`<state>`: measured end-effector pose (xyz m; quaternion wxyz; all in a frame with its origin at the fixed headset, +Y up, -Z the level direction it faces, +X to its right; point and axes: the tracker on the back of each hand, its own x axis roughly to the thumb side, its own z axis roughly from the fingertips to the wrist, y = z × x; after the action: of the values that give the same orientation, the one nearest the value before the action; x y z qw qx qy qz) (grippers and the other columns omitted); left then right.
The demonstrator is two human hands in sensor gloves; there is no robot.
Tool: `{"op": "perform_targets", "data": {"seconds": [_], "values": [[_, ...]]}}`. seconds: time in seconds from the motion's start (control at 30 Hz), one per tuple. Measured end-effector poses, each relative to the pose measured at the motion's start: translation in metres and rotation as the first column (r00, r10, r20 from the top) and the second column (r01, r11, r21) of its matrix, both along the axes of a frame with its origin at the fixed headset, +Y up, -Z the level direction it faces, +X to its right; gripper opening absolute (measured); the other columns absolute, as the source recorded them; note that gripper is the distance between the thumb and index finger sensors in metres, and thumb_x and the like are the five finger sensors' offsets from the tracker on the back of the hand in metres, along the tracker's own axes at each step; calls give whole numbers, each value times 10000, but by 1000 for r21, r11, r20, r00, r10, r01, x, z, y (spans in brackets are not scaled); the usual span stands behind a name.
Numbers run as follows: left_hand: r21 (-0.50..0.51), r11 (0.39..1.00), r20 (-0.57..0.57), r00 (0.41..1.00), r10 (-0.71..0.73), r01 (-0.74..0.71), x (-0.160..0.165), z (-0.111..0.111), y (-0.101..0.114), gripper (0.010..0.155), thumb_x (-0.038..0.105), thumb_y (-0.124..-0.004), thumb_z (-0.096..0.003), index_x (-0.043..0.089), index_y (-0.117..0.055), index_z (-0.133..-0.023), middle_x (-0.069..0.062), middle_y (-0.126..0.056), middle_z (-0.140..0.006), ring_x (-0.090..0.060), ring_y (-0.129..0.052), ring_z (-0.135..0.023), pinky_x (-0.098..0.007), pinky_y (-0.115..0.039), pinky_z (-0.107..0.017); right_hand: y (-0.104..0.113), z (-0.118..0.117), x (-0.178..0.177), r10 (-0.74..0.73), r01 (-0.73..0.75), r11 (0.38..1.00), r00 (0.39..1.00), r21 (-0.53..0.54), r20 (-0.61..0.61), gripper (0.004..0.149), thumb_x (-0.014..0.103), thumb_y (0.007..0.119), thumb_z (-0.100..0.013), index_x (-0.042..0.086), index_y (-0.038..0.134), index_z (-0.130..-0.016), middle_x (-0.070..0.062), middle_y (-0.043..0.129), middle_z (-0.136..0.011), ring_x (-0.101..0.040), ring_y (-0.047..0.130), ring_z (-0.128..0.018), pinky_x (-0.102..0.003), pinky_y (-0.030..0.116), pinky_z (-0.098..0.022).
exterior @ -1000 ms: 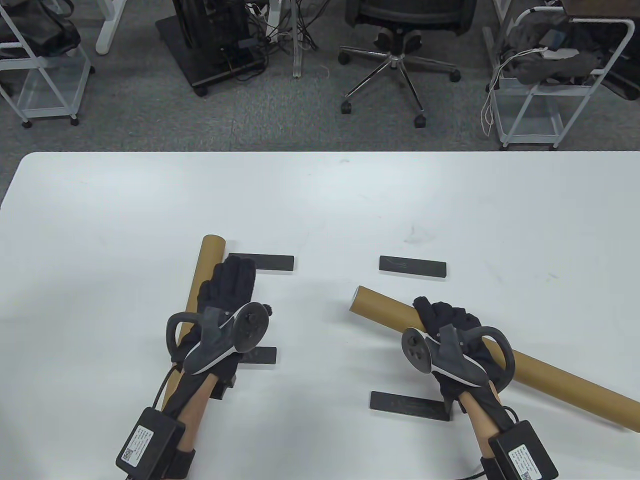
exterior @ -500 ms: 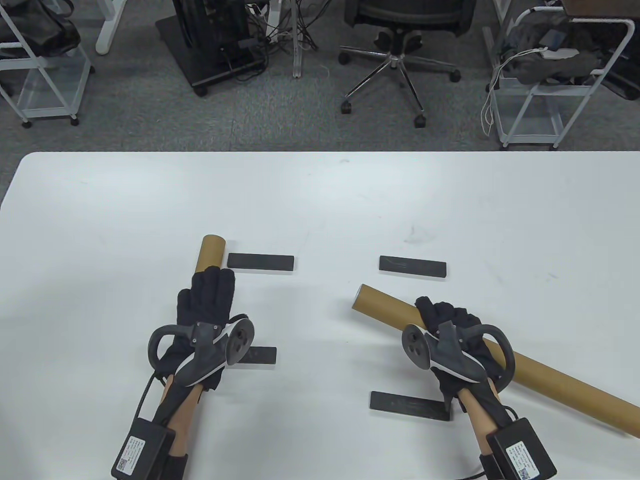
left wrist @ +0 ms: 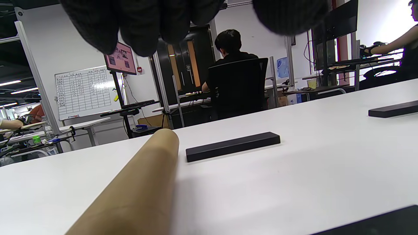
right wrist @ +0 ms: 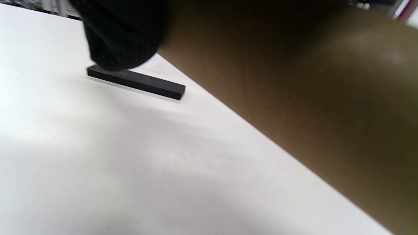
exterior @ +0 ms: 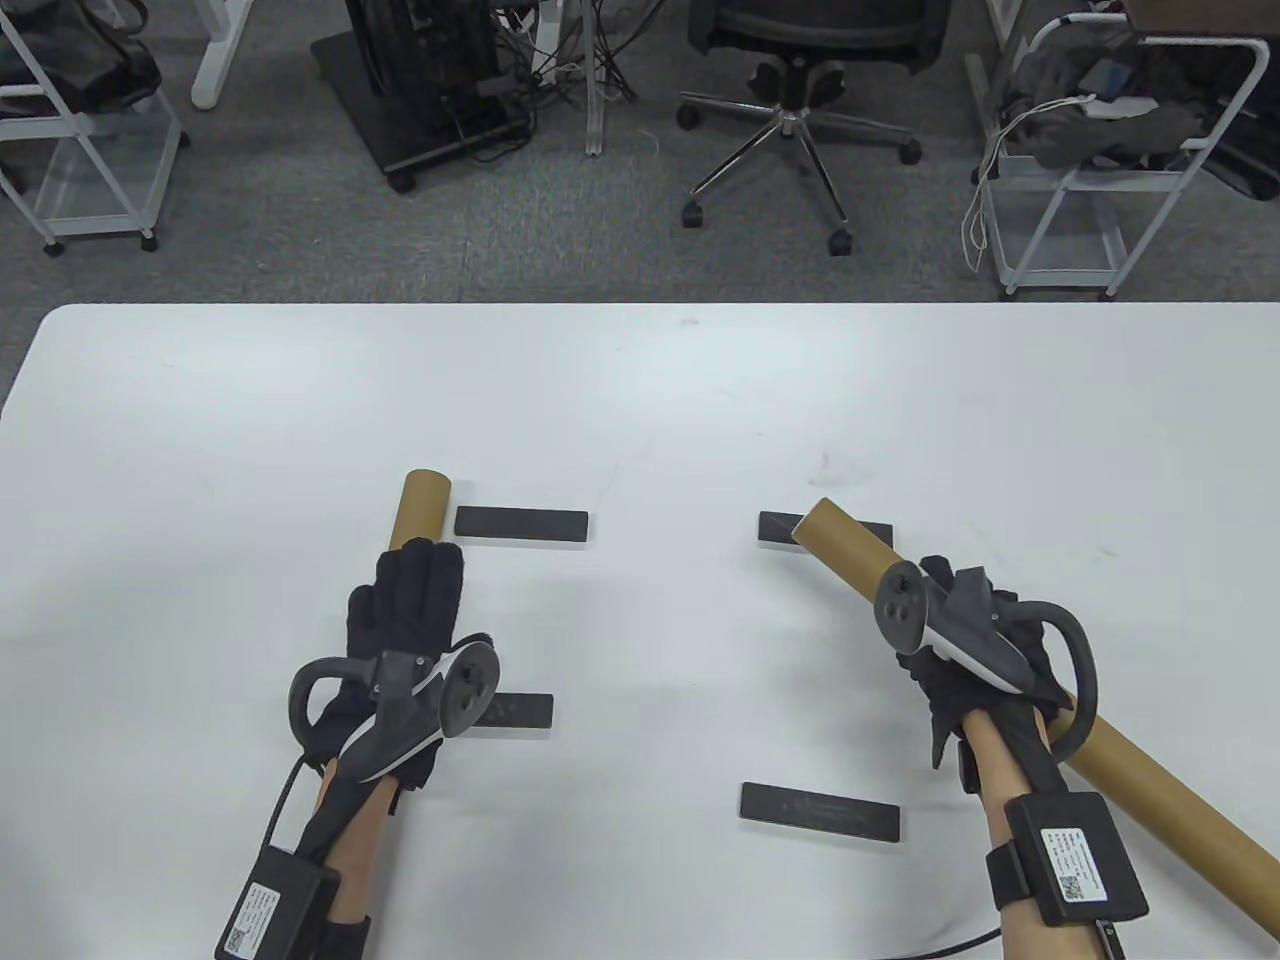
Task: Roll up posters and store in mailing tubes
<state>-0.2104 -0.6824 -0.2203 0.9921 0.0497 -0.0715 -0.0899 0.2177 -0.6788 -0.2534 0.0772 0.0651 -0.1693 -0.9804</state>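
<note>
Table view: the right tube (exterior: 1150, 790) is gripped by the right hand (exterior: 985, 660), its far end lifted over a black bar (exterior: 775, 528); the left tube (exterior: 420, 505) lies under the flat, straight-fingered left hand (exterior: 400, 620); no poster is seen; one must be found next.

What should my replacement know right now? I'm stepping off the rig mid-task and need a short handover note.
Left hand: fingers straight, lying over the left tube, which rests on the table.
Right hand: grips the right tube; its far end overlaps the far-right black bar.
Three more black bars.
Done: nothing visibly stored; no poster shows in any view.
Left: find the posters, roll them, slide them into both tubes.
</note>
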Motion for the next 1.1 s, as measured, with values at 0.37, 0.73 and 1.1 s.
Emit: {"op": "perform_targets", "data": {"seconds": [0.37, 0.73, 1.1], "values": [[0, 1000, -5, 1000, 3, -3, -4, 0, 1, 833, 499, -596, -516, 104, -321, -1196, -213, -446, -1261, -447, -602, -1125, -586, -601, -806, -32, -17, 31, -6, 34, 988, 983, -149, 186, 863, 423, 724, -495, -47, 333, -1104, -242, 640, -1033, -462, 813, -849, -611, 749, -615], [1, 1000, 1, 1000, -5, 5, -6, 1, 2, 831, 500, -597, -515, 105, -330, -1195, -209, -456, -1261, -447, -606, -1125, -586, -603, -806, -57, -20, 58, -53, 118, 970, 954, -211, 294, 870, 435, 714, -501, -68, 333, -1101, -247, 637, -1032, -460, 814, -847, -596, 777, -594], [-14, 1000, -3, 1000, -7, 7, -5, 1, 1, 825, 493, -599, -517, 105, -334, -1195, -205, -463, -1260, -448, -612, -1124, -586, -605, -806, -76, -16, 67, -31, 109, 968, 946, -226, 323, 920, 470, 711, -482, -59, 291, -1107, -232, 574, -1057, -461, 757, -870, -577, 747, -607]]}}
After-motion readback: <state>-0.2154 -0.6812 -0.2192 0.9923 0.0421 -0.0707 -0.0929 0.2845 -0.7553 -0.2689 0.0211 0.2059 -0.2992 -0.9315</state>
